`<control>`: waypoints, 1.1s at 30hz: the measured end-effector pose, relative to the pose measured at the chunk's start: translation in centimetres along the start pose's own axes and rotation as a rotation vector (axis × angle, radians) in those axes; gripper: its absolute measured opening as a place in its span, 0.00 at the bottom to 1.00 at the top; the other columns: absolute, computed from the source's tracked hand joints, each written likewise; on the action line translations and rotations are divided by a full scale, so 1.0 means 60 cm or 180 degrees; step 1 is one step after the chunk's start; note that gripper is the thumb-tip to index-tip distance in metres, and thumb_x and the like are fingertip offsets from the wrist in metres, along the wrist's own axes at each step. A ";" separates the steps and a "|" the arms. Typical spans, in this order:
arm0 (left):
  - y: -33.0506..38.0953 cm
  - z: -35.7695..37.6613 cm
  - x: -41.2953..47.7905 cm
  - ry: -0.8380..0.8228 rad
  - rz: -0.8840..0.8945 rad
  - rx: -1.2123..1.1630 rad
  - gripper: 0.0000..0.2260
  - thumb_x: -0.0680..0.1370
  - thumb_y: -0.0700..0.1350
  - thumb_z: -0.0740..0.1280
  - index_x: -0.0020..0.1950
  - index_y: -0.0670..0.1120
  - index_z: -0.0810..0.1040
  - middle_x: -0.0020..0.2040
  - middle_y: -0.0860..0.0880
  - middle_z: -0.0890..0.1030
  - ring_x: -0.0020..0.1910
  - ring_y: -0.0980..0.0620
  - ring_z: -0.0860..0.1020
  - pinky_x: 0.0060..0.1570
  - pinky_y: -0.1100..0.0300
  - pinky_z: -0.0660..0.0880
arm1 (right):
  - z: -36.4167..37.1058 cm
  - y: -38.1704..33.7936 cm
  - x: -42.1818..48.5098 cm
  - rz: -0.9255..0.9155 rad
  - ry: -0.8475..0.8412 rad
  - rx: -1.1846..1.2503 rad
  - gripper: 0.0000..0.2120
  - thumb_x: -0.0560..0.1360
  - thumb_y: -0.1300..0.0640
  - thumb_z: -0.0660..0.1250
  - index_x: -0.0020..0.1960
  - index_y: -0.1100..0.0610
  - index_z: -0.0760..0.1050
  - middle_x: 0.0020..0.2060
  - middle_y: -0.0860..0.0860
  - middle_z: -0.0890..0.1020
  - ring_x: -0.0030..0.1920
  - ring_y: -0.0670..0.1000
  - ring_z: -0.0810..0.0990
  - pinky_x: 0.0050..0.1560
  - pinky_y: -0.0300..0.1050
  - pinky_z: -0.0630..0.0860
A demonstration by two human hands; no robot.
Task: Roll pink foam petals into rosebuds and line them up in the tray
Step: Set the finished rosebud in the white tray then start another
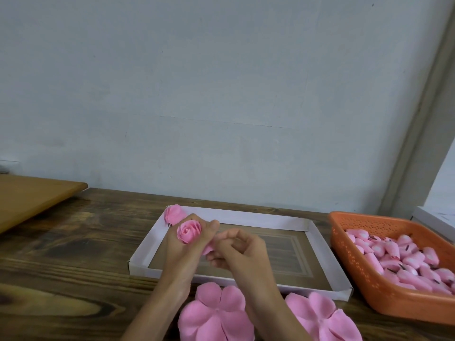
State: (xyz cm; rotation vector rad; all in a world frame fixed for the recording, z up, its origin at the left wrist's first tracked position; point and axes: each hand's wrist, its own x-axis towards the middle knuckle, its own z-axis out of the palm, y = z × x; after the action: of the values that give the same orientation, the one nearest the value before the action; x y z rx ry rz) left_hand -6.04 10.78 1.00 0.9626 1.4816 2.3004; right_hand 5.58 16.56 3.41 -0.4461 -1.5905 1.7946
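Petal blanks [216, 313] nearest. Left hand [181, 252] grips rosebud [189, 232]; right hand [242, 249] pinches outer petal [208, 249], which should wrap snug at base.

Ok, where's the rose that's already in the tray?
In the head view, the finished rosebud lies in the far left corner of the white tray, just beyond the left hand holding another rose.
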 end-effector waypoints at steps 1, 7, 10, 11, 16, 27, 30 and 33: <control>0.004 0.002 -0.002 -0.0071 0.0072 0.0004 0.24 0.67 0.59 0.76 0.39 0.38 0.75 0.33 0.44 0.76 0.34 0.48 0.75 0.36 0.52 0.74 | 0.001 0.000 0.000 -0.0044 0.0064 0.0040 0.07 0.78 0.62 0.73 0.48 0.67 0.81 0.39 0.60 0.87 0.37 0.51 0.84 0.42 0.42 0.82; 0.017 0.015 -0.012 -0.0332 0.0184 -0.0184 0.29 0.67 0.55 0.74 0.44 0.28 0.72 0.38 0.28 0.75 0.35 0.44 0.72 0.30 0.56 0.72 | 0.004 0.001 -0.002 -0.0453 0.0170 -0.0229 0.06 0.77 0.62 0.73 0.43 0.54 0.86 0.35 0.54 0.86 0.36 0.49 0.84 0.41 0.42 0.82; 0.022 0.018 -0.014 -0.0347 0.0165 -0.0344 0.26 0.67 0.54 0.75 0.44 0.32 0.71 0.34 0.37 0.73 0.32 0.45 0.71 0.26 0.58 0.72 | 0.004 0.002 -0.001 -0.0541 0.0088 -0.0333 0.09 0.76 0.64 0.72 0.44 0.52 0.86 0.35 0.54 0.86 0.35 0.49 0.83 0.41 0.44 0.82; 0.022 0.018 -0.014 -0.0381 0.0140 -0.0383 0.23 0.68 0.54 0.75 0.44 0.35 0.72 0.34 0.39 0.74 0.32 0.44 0.72 0.25 0.58 0.72 | 0.004 0.002 -0.001 -0.0563 0.0059 -0.0354 0.09 0.76 0.64 0.72 0.45 0.51 0.86 0.36 0.54 0.86 0.36 0.49 0.83 0.40 0.44 0.82; 0.015 0.018 -0.013 -0.0311 -0.0225 -0.0541 0.27 0.69 0.58 0.73 0.44 0.35 0.71 0.39 0.30 0.76 0.39 0.40 0.78 0.28 0.58 0.72 | 0.005 0.002 -0.002 -0.0622 0.0006 -0.0329 0.05 0.77 0.61 0.74 0.46 0.53 0.84 0.37 0.56 0.87 0.39 0.55 0.87 0.42 0.45 0.83; 0.018 0.013 -0.015 -0.0254 -0.0674 -0.0554 0.21 0.67 0.65 0.73 0.38 0.47 0.77 0.37 0.45 0.75 0.38 0.47 0.77 0.40 0.55 0.77 | 0.010 0.019 -0.001 -0.0766 0.0080 -0.0654 0.05 0.73 0.62 0.77 0.46 0.56 0.82 0.39 0.54 0.88 0.41 0.55 0.88 0.48 0.56 0.85; 0.019 0.016 -0.013 -0.0230 -0.0722 -0.0698 0.17 0.70 0.61 0.74 0.38 0.48 0.79 0.38 0.45 0.77 0.40 0.46 0.79 0.40 0.55 0.80 | 0.010 0.018 -0.001 -0.0793 0.0126 -0.0745 0.06 0.72 0.62 0.78 0.45 0.55 0.83 0.40 0.52 0.88 0.42 0.54 0.87 0.49 0.55 0.85; 0.017 0.016 -0.012 -0.0184 -0.0814 -0.0885 0.14 0.73 0.58 0.71 0.41 0.47 0.79 0.42 0.44 0.77 0.42 0.44 0.80 0.39 0.56 0.80 | 0.009 0.014 -0.004 -0.0821 0.0154 -0.0811 0.07 0.71 0.61 0.79 0.46 0.53 0.84 0.43 0.49 0.88 0.42 0.51 0.87 0.45 0.47 0.85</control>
State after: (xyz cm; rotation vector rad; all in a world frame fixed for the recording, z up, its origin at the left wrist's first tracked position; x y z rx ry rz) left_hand -4.73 10.64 1.88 0.7111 1.1472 2.1963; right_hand 5.14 16.00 2.64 -0.3774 -1.7630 1.3875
